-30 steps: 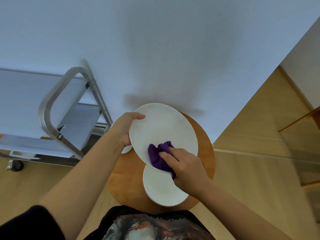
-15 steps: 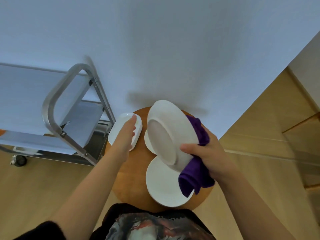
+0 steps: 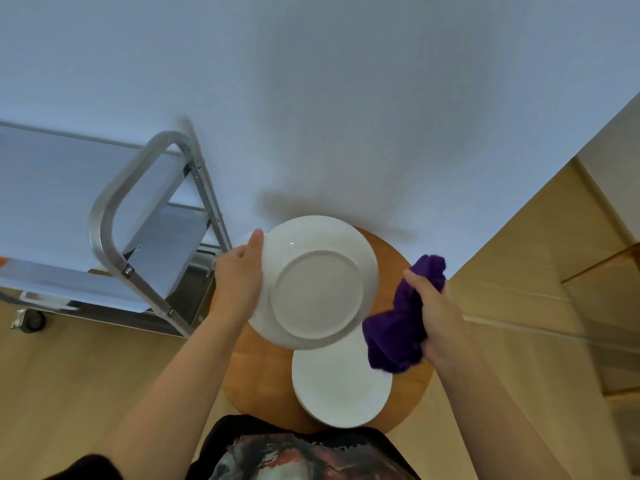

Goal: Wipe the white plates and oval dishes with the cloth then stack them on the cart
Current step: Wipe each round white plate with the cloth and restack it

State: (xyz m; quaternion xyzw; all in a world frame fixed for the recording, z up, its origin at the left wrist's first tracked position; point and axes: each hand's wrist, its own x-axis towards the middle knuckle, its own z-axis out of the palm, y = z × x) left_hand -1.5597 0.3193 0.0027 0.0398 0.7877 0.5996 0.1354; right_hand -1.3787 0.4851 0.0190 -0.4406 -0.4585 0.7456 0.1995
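Left hand grips the rim of the white plate, thumb along the edge, remaining fingers hidden behind it. Plate is tilted with its underside and foot ring facing the camera, likely presented that way so the back can be wiped. It hangs over the round wooden table, just right of the steel cart, handy for stacking. Beneath it, a stack of plates waits on the table. Right hand clutches the bunched purple cloth, just off the plate's right edge, seemingly not touching it.
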